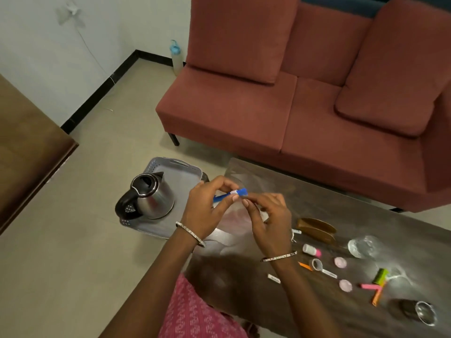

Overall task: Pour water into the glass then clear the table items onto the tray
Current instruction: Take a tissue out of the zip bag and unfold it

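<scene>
Both hands are working a blue marker (230,195) just right of the grey tray (176,165), where the steel kettle (151,196) is already standing. The marker is lying almost level, its long axis running from the tray's right rim out over the dark table (317,191). The left hand (207,208) is gripping the tray-side end, fingers and thumb curled round the barrel. The right hand (268,220) is pinching the white-banded far end with its fingertips. The left hand is nearer the tray, so the drop is likely calling for only a short carry leftward. A clear glass (363,246) is sitting well to the tray's right, among small loose items.
</scene>
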`<state>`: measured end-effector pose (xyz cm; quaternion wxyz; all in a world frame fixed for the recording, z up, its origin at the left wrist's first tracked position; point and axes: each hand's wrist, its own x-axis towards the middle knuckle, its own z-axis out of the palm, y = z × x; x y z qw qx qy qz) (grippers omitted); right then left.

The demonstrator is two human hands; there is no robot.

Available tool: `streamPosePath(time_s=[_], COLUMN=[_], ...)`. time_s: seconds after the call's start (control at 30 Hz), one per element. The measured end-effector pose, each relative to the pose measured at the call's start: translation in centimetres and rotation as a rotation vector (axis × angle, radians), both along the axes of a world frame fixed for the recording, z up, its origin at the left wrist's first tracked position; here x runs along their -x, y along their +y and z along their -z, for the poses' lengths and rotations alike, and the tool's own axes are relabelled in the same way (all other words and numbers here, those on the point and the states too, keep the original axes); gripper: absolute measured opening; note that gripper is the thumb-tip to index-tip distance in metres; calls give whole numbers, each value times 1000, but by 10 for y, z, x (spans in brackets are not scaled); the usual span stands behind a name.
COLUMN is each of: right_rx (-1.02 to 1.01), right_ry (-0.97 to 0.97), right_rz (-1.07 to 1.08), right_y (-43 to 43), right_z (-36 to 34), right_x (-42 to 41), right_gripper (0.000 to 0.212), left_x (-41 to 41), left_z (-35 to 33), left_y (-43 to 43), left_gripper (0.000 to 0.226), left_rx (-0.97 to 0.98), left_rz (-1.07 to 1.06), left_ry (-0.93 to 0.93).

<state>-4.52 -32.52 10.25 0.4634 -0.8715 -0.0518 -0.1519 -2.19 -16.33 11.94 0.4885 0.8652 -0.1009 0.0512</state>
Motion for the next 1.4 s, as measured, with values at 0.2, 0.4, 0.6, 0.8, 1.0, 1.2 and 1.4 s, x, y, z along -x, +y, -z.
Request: streamPosePath(time_s=[0.2, 0.4, 0.6, 0.8, 1.0, 1.2, 1.4], right_rx=[-191, -409, -384, -474, -561, -595, -251], right_ry=[20, -32, -109, -155, -200, -95, 166], right_rz=[-13, 70, 92, 263, 340, 174, -99], right_y=[-63, -121, -152, -185, -220, -225, -217], right_z=[-38, -68, -84, -91, -95, -109, -132], right_x=[62, 101, 125, 128, 124, 114, 103], right_gripper=[15, 6, 7, 10, 11, 13, 13], left_x=[63, 112, 128, 130, 121, 98, 78], left_z=[-36, -68, -94, -98, -89, -100, -104], left_y=[-67, -134, -167, -170, -144, -130, -121], left_gripper=[10, 13, 4, 10, 9, 3, 5], left_rx=[139, 210, 131, 62, 32, 60, 135], left_rz=[13, 17, 80, 71, 34, 64, 151], left_ry=[-52, -105, -171, -197, -183, -235, -260])
